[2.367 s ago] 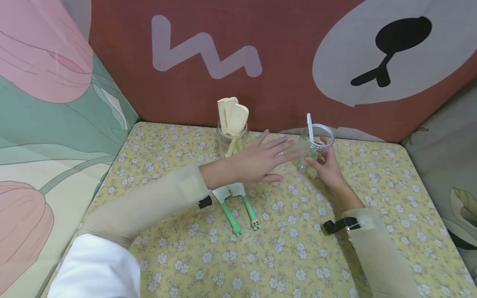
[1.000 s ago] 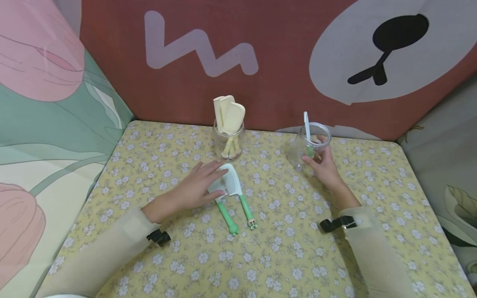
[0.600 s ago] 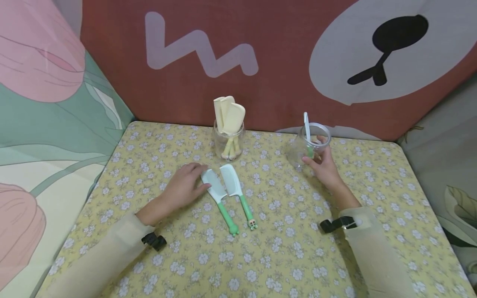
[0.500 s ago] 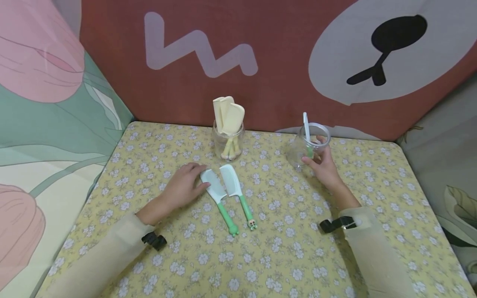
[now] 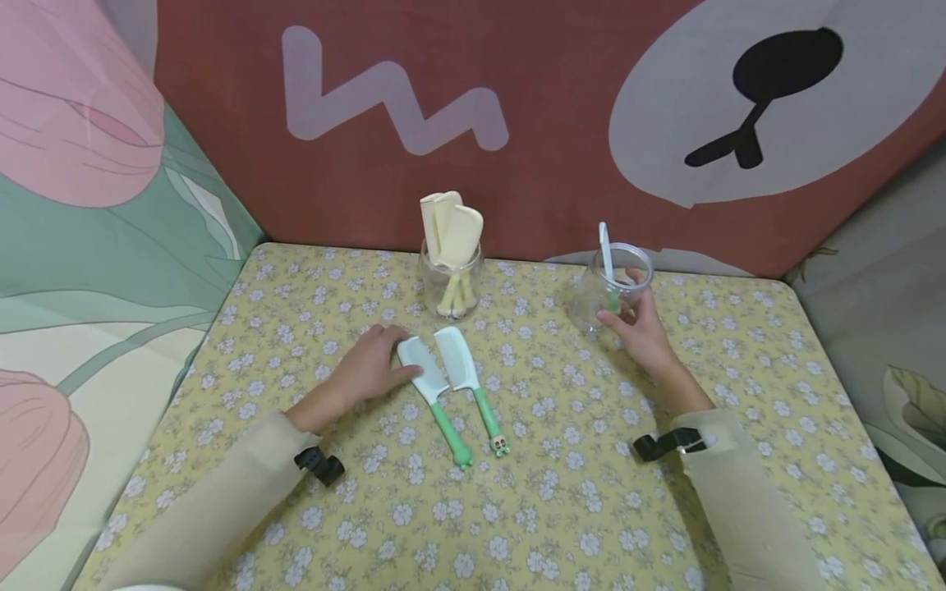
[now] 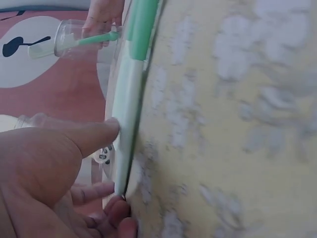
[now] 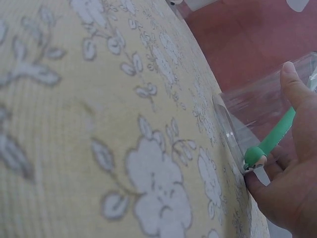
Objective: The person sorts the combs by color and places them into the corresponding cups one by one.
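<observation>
Two combs with white blades and green handles lie side by side on the flowered table, handles toward the front. My left hand (image 5: 369,365) is at the blade end of the left comb (image 5: 424,369); in the left wrist view the thumb presses its upper face and the fingertips curl at its tip. The right comb (image 5: 460,359) has a cartoon figure on its handle end. My right hand (image 5: 641,328) grips a clear jar (image 5: 591,308) around its side, thumb in front. Inside the jar leans another green-handled comb (image 5: 605,250), its white end above the rim.
A second clear jar (image 5: 426,287) stands at the back middle, holding several cream combs (image 5: 460,234) upright. A brown printed cloth wall (image 5: 547,164) rises directly behind the table (image 5: 532,492). Another printed cloth hangs at the left.
My left hand has come back from near the right-hand jar, passed over the two combs and settled at the left comb's blade. My right hand has kept its grip on the jar.
</observation>
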Tool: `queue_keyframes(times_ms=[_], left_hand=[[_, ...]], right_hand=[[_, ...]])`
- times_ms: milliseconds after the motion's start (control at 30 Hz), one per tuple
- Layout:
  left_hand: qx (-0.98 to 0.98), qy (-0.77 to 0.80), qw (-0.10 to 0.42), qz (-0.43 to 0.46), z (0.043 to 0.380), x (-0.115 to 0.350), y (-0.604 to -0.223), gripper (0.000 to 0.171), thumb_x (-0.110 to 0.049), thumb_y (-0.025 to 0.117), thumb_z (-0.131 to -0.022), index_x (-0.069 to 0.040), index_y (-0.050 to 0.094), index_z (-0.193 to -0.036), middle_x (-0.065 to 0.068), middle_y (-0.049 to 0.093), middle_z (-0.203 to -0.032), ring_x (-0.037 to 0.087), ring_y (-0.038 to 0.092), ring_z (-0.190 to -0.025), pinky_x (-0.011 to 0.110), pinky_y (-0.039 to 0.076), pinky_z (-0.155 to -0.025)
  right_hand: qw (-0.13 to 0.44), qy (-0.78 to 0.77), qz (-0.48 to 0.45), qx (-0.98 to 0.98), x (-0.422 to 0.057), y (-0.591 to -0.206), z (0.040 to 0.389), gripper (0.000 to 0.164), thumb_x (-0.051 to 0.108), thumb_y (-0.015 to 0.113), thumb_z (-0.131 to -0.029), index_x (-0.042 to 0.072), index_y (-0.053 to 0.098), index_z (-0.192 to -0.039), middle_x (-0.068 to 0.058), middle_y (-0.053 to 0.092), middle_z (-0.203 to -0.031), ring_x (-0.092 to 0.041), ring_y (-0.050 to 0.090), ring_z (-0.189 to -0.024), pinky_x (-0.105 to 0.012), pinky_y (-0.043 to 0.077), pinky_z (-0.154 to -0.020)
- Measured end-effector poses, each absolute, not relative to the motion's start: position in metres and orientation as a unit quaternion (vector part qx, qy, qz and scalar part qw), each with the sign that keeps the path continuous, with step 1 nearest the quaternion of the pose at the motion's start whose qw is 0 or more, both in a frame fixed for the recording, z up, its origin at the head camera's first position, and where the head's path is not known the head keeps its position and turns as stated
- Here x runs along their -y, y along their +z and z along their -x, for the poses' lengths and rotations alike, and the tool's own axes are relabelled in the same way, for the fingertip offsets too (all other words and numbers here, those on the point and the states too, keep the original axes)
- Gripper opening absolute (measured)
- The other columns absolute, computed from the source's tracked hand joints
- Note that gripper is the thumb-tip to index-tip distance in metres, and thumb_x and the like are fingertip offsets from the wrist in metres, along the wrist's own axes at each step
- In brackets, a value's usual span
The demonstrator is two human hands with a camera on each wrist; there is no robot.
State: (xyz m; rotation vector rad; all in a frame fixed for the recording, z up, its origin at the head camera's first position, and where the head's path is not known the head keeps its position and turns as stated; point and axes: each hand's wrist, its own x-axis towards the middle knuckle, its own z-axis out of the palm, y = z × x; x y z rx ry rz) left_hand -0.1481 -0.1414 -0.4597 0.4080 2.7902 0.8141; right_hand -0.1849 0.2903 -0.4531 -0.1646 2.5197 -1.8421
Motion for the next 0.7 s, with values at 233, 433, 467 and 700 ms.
queue_keyframes(times_ms=[233,433,467,700], left_hand=[[-0.91,0.357,0.194,-0.075,0.159,0.138,-0.449,0.047,-0.02,0.082,-0.087,0.008,0.058,-0.115,0.017,0.064,-0.102,0.026,0.06,-0.086,0.035,0.051,-0.072],[-0.885,0.398,0.236,-0.058,0.162,0.144,-0.446,0.044,-0.018,0.083,-0.086,0.006,0.055,-0.11,0.017,0.061,-0.1,0.025,0.057,-0.085,0.032,0.049,-0.069],[-0.88,0.407,0.239,-0.052,0.162,0.145,-0.446,0.045,-0.019,0.083,-0.087,0.005,0.053,-0.111,0.017,0.06,-0.101,0.025,0.057,-0.084,0.031,0.049,-0.069],[-0.833,0.5,0.237,-0.032,0.156,0.147,-0.441,0.048,-0.01,0.074,-0.094,0.005,0.046,-0.13,0.022,0.065,-0.113,0.027,0.065,-0.094,0.033,0.055,-0.076]], right_hand=[[0.01,-0.591,0.049,-0.805,-0.291,-0.456,0.186,0.089,0.005,0.068,-0.098,0.007,0.006,-0.161,-0.029,0.024,-0.161,-0.046,0.022,-0.149,-0.062,0.024,-0.118],[0.008,-0.591,0.051,-0.805,-0.289,-0.456,0.187,0.088,0.003,0.068,-0.098,0.006,0.006,-0.161,-0.028,0.024,-0.161,-0.045,0.02,-0.15,-0.061,0.022,-0.119],[0.007,-0.59,0.051,-0.806,-0.29,-0.456,0.187,0.088,0.003,0.067,-0.098,0.005,0.006,-0.161,-0.028,0.024,-0.161,-0.045,0.02,-0.15,-0.061,0.022,-0.119],[0.007,-0.582,0.052,-0.811,-0.29,-0.454,0.185,0.088,0.003,0.067,-0.098,0.005,0.006,-0.161,-0.028,0.024,-0.161,-0.045,0.021,-0.15,-0.062,0.023,-0.119]])
